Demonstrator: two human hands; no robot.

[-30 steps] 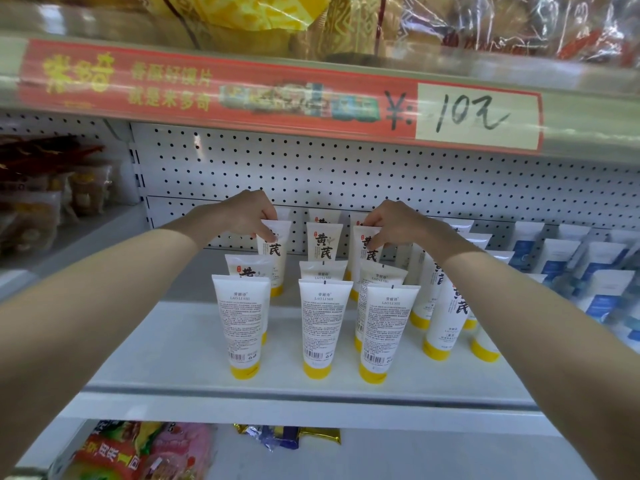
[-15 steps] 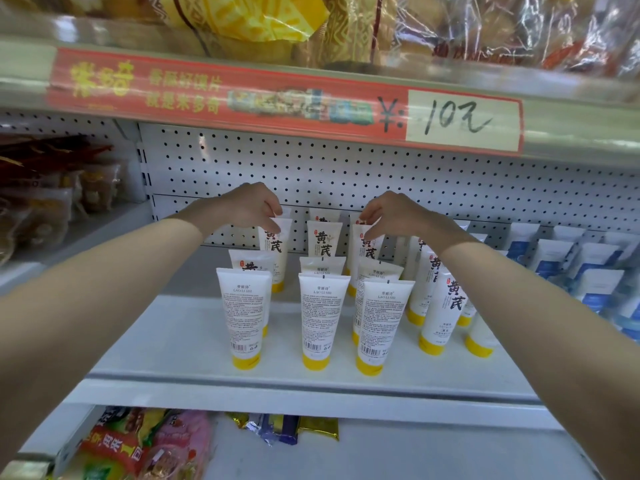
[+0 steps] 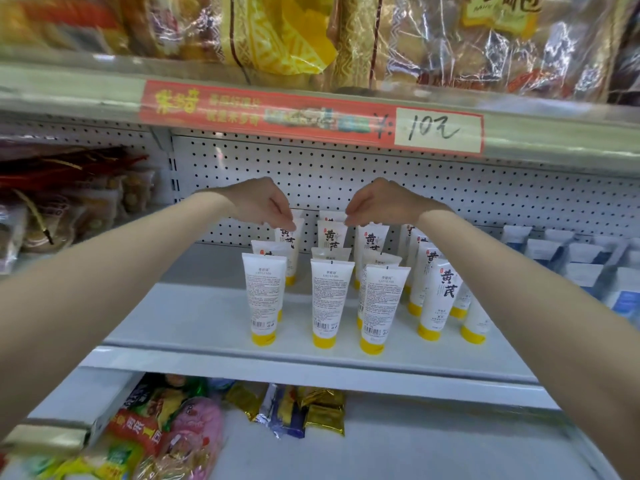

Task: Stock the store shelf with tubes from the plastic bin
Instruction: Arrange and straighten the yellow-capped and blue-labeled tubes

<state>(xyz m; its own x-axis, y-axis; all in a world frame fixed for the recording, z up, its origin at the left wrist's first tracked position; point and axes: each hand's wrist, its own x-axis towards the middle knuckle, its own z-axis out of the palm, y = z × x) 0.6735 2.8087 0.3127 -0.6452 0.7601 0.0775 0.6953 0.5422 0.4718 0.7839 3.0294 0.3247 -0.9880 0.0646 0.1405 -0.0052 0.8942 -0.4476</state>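
Observation:
Several white tubes with yellow caps (image 3: 328, 303) stand cap-down in rows on the white shelf (image 3: 194, 327). My left hand (image 3: 263, 202) hangs over the back-left tube (image 3: 290, 251), its fingertips pointing down at the tube's top crimp. Over the back row, my right hand (image 3: 377, 202) hovers with loosely curled fingers, their tips between the middle back tube (image 3: 331, 237) and the back-right tube (image 3: 373, 240). Neither hand holds anything. The plastic bin is out of view.
Blue-and-white tubes (image 3: 568, 268) fill the shelf's right end. A pegboard back wall (image 3: 415, 188) sits close behind the tubes. Overhead is a shelf edge with a red price strip (image 3: 311, 116) and bagged snacks. Packaged snacks (image 3: 166, 427) lie on the shelf below.
Both hands pinched the tops of back-row tubes a second ago. They have since let go and lifted slightly, and the view has shifted to the left.

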